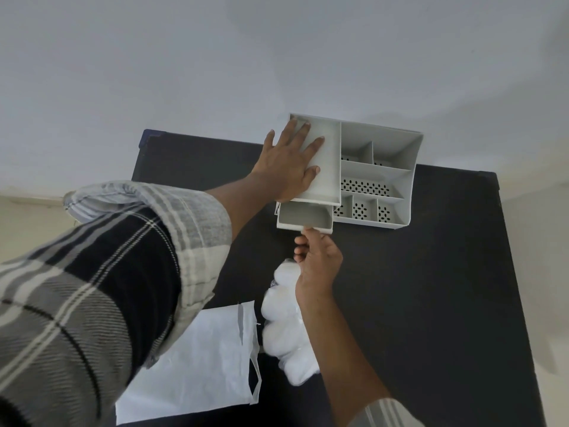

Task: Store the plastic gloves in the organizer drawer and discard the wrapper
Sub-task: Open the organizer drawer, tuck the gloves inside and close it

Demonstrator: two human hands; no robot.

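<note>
- R hand (317,257): fingers pinched shut on front lip of the drawer (304,217), which sits pulled out, nothing visible inside.
- L hand (292,161): flat, fingers spread, pressing on top-left of the grey organizer (381,167), right above the drawer.
- Plastic gloves (284,322): white bunched wad on the black table (415,303), touching the inside of R wrist/forearm, near side of the drawer.
- Wrapper (200,365): flat white sheet just left of the gloves, partly under the plaid L sleeve (92,288).
</note>
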